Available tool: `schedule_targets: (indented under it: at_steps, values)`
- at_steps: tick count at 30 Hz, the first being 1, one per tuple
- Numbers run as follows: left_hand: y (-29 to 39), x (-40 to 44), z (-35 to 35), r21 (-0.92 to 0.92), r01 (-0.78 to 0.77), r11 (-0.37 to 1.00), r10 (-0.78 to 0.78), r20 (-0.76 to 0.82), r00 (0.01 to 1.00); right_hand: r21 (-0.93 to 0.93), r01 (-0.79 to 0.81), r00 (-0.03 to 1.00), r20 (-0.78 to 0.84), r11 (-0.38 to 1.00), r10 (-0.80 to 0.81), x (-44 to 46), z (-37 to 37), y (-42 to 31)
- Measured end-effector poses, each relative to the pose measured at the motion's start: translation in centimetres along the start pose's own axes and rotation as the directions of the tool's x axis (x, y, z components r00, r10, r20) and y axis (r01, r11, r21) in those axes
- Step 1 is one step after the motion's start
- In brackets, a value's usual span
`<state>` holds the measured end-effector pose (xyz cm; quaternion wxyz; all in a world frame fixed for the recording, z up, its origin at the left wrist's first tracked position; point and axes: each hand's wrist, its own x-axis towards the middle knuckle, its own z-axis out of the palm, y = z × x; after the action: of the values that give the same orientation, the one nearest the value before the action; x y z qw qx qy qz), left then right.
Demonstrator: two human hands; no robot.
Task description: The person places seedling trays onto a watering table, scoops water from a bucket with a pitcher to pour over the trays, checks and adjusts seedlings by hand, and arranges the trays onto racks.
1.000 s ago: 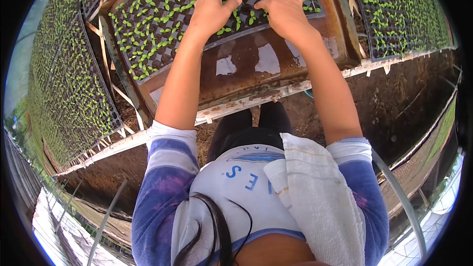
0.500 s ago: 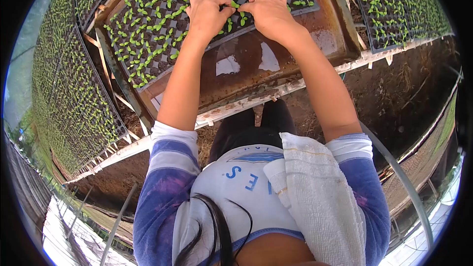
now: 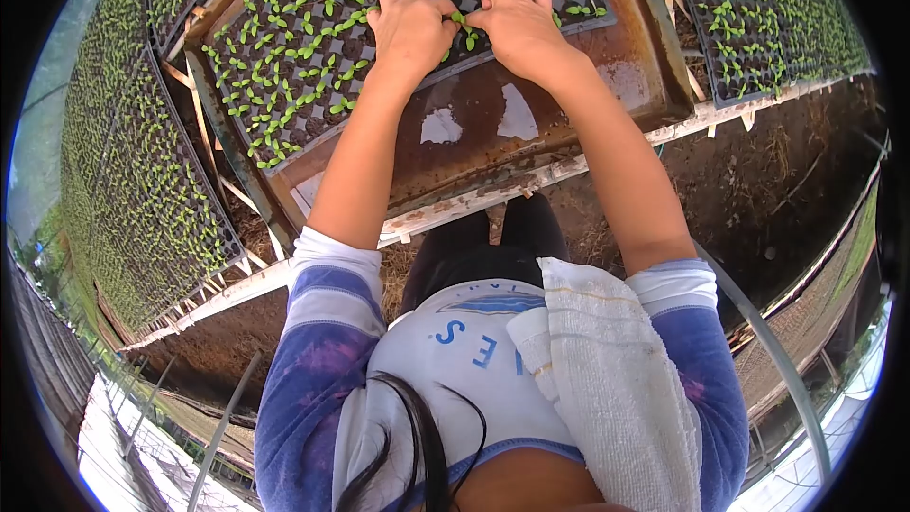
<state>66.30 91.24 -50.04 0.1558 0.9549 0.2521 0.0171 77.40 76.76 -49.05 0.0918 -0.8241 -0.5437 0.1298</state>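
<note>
Basin (image 3: 654, 112) of rusty brown, wet along its near floor, lies crosswise before the person, and inside it sits a seedling tray (image 3: 586, 27) whose near edge slants from lower left up to the right. Over that edge reach both bare hands: the left hand (image 3: 412, 33), its fingers curled in toward the thumb, and the right hand (image 3: 517, 30), half closed with its thumb side turned to the left. Between the two sets of fingertips, close to the tray's near edge, is one small seedling (image 3: 459, 17), just right of the left fingers and just left of the right ones; neither hand looks clearly nearer. Whether either grips it I cannot tell, since the fingers cover the contact. Its stem is hidden too, so its lean is unclear; only green leaf shows in the gap.
</note>
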Motion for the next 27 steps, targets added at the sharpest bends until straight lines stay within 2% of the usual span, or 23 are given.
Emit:
schedule_targets:
  at_steps: [2,6,8,15,17,20,27]
  values:
    - [0.1,-0.2,-0.5,0.004,0.004,1.000,-0.004,0.019,1.000,0.030,0.018,0.998,-0.053,0.999,-0.016,-0.1,-0.1,0.1]
    - [0.0,-0.3,-0.8,0.002,-0.023,1.000,0.023,0.014,1.000,0.062,0.020,0.998,-0.054,0.998,-0.017,-0.5,-0.8,0.3]
    - [0.4,0.1,-0.8,0.028,-0.021,0.999,0.019,0.067,0.998,0.031,0.005,1.000,0.020,1.000,-0.005,-0.1,-0.4,0.0]
    - [0.3,0.2,-0.7,0.028,-0.059,0.998,0.059,0.008,0.998,0.033,0.030,0.998,-0.063,0.999,-0.028,0.1,0.1,0.9]
    - [0.3,0.2,-1.4,0.035,-0.036,0.999,0.033,0.095,0.995,0.027,0.039,0.998,-0.056,0.999,-0.037,0.1,0.0,0.8]
    - [-0.3,-0.5,-2.4,-0.039,-0.022,0.999,0.024,0.062,0.998,0.083,0.032,0.998,-0.053,0.996,-0.027,-1.1,-1.1,1.0]
    - [0.0,-0.7,-0.8,0.019,-0.062,0.998,0.061,0.071,0.996,0.055,0.009,1.000,-0.027,0.998,-0.008,-1.1,0.5,0.1]
